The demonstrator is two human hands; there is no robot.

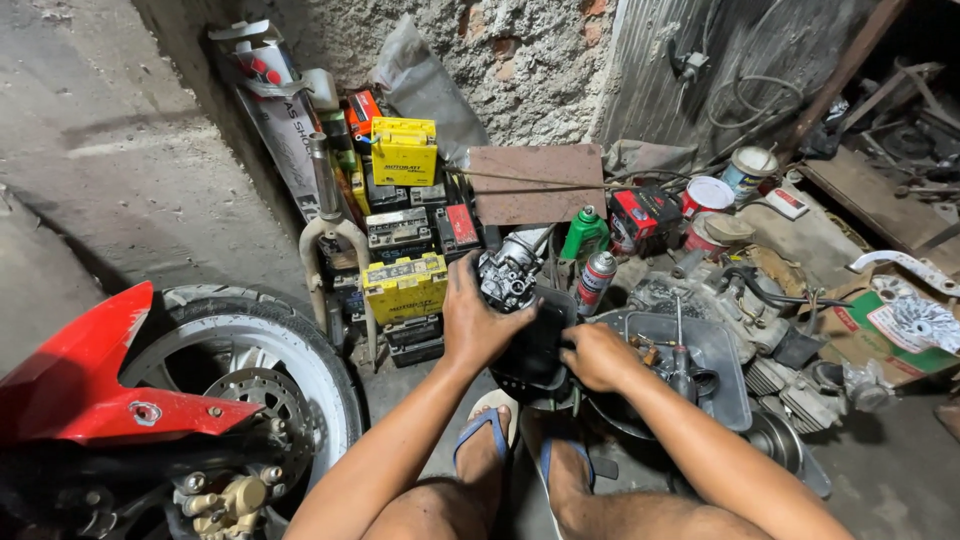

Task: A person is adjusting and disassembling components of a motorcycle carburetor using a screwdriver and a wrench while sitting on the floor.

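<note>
My left hand (478, 320) grips a grey metal carburetor (508, 277) and holds it over a dark plastic container (540, 345) in front of my knees. My right hand (597, 355) rests closed at the right edge of that container; what its fingers hold is hidden. Just right of it lies a grey tray (715, 350) with a screwdriver (680, 365) and small parts inside. My feet in blue flip-flops (490, 430) sit below the container.
A motorcycle front wheel (255, 370) with a red fender (90, 380) stands at left. Stacked batteries (404, 285), a fork leg (325, 225), spray cans (597, 278), a green bottle (584, 235) and an engine (760, 300) crowd the wall and right side.
</note>
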